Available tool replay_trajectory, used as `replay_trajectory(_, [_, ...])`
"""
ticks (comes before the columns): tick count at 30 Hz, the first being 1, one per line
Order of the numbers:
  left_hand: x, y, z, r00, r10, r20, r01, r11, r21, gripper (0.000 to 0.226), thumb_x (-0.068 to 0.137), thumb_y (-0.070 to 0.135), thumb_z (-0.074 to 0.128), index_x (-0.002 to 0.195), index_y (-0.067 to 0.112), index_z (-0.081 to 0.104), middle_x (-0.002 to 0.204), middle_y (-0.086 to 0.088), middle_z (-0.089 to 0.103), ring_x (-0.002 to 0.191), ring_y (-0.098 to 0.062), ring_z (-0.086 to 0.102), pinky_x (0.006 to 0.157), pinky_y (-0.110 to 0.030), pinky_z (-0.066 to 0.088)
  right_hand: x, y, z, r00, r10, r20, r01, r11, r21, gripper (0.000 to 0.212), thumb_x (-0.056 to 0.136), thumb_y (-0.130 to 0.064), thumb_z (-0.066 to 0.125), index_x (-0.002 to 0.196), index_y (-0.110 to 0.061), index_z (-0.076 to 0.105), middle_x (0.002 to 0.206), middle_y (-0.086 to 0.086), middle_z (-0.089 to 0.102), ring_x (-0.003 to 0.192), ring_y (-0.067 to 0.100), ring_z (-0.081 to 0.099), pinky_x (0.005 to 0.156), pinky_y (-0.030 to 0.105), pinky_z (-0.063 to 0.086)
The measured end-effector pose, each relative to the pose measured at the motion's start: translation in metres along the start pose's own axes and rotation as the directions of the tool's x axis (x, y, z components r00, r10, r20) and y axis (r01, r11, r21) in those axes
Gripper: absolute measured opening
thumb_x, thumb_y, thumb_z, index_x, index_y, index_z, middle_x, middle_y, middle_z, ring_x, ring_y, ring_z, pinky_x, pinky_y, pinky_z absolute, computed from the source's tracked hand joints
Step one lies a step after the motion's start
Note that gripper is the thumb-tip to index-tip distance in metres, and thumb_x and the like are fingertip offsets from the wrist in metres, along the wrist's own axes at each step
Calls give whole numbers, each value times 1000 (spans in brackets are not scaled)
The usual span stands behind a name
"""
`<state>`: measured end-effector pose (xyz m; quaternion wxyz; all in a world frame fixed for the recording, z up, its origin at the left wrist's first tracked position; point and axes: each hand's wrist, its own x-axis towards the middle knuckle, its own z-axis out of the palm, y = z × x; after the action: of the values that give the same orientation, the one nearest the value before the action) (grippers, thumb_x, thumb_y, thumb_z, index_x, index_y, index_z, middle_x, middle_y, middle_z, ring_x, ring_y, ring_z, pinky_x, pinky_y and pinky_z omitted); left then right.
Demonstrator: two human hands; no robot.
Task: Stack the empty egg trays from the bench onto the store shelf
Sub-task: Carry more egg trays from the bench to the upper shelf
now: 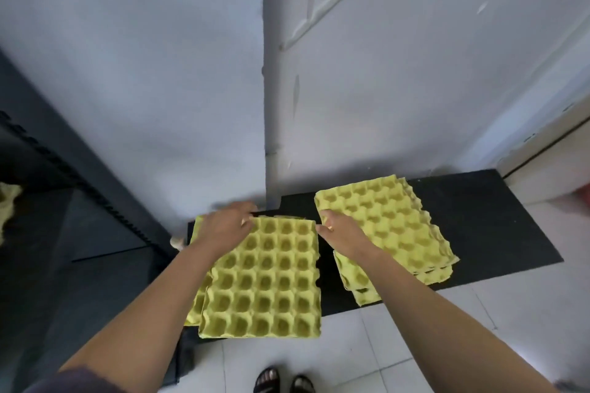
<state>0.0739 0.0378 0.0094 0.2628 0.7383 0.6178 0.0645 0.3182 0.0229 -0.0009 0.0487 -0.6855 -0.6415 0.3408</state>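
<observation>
Yellow-green empty egg trays lie on a low black bench. The nearest tray sits on top of a small left pile. My left hand grips its far left corner, fingers curled over the edge. My right hand pinches its far right corner. To the right, a second stack of trays lies askew, partly under my right forearm. At the far left stands the dark store shelf, with part of a tray on it.
A pale wall with a jutting corner rises right behind the bench. White floor tiles spread in front, where two sandalled feet stand. The shelf's dark metal frame runs diagonally between shelf and bench.
</observation>
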Motion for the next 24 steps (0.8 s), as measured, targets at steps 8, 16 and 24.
replay_trajectory(8, [-1, -86, 110, 940, -279, 194, 300, 950, -87, 51, 92, 23, 53, 140, 19, 37, 137, -12, 41, 124, -29, 41, 97, -43, 42, 42, 52, 103, 964, 207, 164, -217, 975, 44, 46, 95, -30, 49, 136, -9, 40, 124, 16, 52, 101, 28, 59, 80, 34, 48])
replay_trajectory(16, [4, -138, 191, 740, -654, 157, 664, 672, -327, 68, 89, 29, 59, 144, 11, 24, 146, -17, 18, 129, -40, 30, 103, -44, 30, 67, 96, 183, 856, 473, 210, -517, 792, 325, 68, 95, -32, 51, 149, -11, 15, 134, 15, 50, 107, 29, 56, 81, 33, 46])
replay_trajectory(24, [13, -145, 205, 668, -741, 74, 720, 617, -318, 59, 86, 43, 60, 133, 12, 42, 142, -11, 16, 123, -38, 25, 96, -45, 35, 73, 109, 196, 871, 441, 217, -491, 753, 439, 46, 96, -29, 52, 137, -12, 38, 119, 8, 55, 102, 24, 53, 87, 38, 46])
